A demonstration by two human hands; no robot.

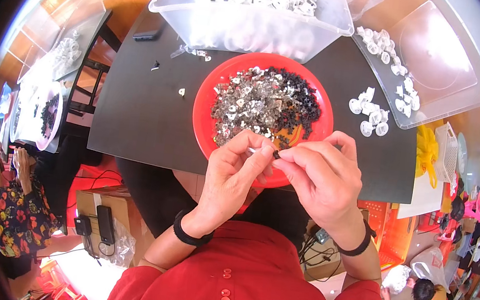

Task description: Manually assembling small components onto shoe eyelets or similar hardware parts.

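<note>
Above the near rim of a red round tray (200,123), my two hands meet fingertip to fingertip. My left hand (233,170) is closed in a pinch on a small white part (252,149), mostly covered by the thumb and fingers. Between the thumb and forefinger of my right hand (328,181) is a small black part (275,154), close to the left fingertips. Whether the two parts touch cannot be made out. Inside the tray lie a heap of small clear and metallic pieces (245,100) and, on its right, a heap of small black pieces (307,101).
A clear bin (248,29) of white parts stands behind the tray. White round pieces (370,111) lie on the dark table (144,103), beside a clear lid (440,54) holding more. A phone (147,35) lies far left. Other people sit at left and lower right.
</note>
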